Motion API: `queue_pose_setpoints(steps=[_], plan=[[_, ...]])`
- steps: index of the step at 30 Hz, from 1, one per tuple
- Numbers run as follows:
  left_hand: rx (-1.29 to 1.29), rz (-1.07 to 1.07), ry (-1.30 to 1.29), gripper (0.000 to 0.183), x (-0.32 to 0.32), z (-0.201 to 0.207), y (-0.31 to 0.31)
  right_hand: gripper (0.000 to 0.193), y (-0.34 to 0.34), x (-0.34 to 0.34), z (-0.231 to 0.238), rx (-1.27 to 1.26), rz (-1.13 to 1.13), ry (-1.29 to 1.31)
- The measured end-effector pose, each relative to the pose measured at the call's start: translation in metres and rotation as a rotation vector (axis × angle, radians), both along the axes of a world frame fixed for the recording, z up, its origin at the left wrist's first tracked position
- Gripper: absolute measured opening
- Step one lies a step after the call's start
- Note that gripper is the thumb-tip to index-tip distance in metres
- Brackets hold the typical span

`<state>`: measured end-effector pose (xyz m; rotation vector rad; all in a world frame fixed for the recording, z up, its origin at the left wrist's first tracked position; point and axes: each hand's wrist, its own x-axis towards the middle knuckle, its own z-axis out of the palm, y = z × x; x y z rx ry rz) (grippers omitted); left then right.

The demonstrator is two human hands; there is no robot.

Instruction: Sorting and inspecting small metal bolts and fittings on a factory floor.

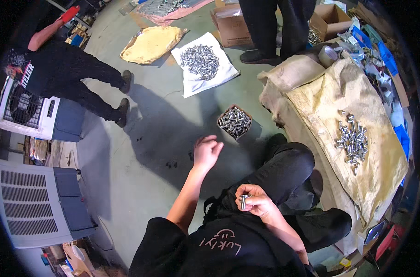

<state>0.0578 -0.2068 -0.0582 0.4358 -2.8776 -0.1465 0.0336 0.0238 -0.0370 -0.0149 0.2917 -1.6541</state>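
In front of my lap, my right hand (257,201) pinches a small shiny metal cylinder (243,202) with a wider rim at its upper end. My left hand (207,152) is stretched forward over the floor, its thumb apart from the loosely bent fingers, and I see nothing between them. Just beyond it to the right, not touched, stands a small open box (235,122) filled with similar metal cylinders. More of these lie in a loose pile (352,138) on the beige cloth (327,99) to my right.
A white sheet (191,86) with a heap of metal parts and a yellowish sack (152,45) lie ahead on the floor. One person (71,69) stands at the left, another (277,27) ahead. Cardboard boxes (231,28) stand behind, a pale louvred machine (30,203) at left.
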Motion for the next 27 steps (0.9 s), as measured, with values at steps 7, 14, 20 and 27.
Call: queue_pose_setpoints(steps=[7, 14, 20, 27], plan=[[1.126, -0.002, 0.263, 0.037, -0.006, 0.041, 0.015, 0.029, -0.002, -0.013, 0.02, 0.11, -0.142, 0.072], [1.737, -0.43, -0.036, 0.046, -0.015, 0.102, 0.087, 0.025, 0.031, -0.04, 0.078, 0.464, -0.754, 0.554], [1.249, -0.678, 0.122, 0.038, -0.052, 0.109, 0.136, 0.022, 0.049, -0.045, 0.084, 0.836, -1.038, 0.885], [1.516, -0.586, -0.109, 0.028, -0.069, 0.07, 0.164, 0.024, 0.073, -0.039, 0.06, 0.943, -1.073, 0.882]])
